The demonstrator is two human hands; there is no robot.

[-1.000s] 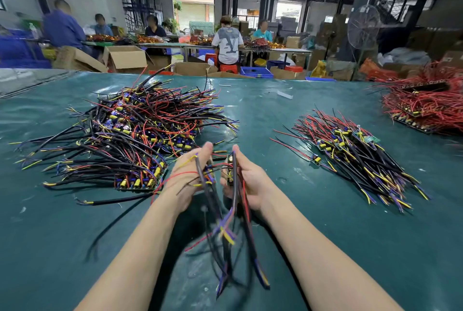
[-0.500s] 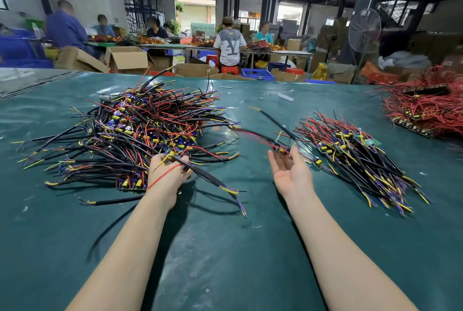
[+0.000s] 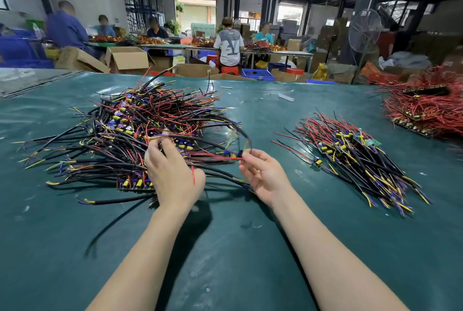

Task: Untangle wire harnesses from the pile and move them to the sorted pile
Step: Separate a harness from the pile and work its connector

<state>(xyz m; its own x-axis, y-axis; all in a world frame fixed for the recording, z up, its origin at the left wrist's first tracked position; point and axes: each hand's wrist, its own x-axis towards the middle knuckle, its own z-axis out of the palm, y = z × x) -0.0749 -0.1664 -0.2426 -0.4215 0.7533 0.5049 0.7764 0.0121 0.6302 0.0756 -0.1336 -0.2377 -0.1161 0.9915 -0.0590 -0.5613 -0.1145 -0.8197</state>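
Our left hand (image 3: 172,172) pinches one harness (image 3: 240,132) over the near edge of the tangled pile (image 3: 120,135). Right hand (image 3: 263,172) pinches it just right of the pile. We should draw it out slowly and ease off snags.

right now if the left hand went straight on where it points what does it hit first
The tangled pile: the left hand points into it, fingers curled among its wires, depth unclear.

On the table (image 3: 225,260), the tangled pile (image 3: 130,140) lies left and the sorted pile (image 3: 355,160) right, well apart. My left hand (image 3: 172,172) is at the tangled pile's near edge, my right hand (image 3: 265,175) just right of it, a harness (image 3: 218,157) held between them. Another wire heap (image 3: 426,112) lies far right.
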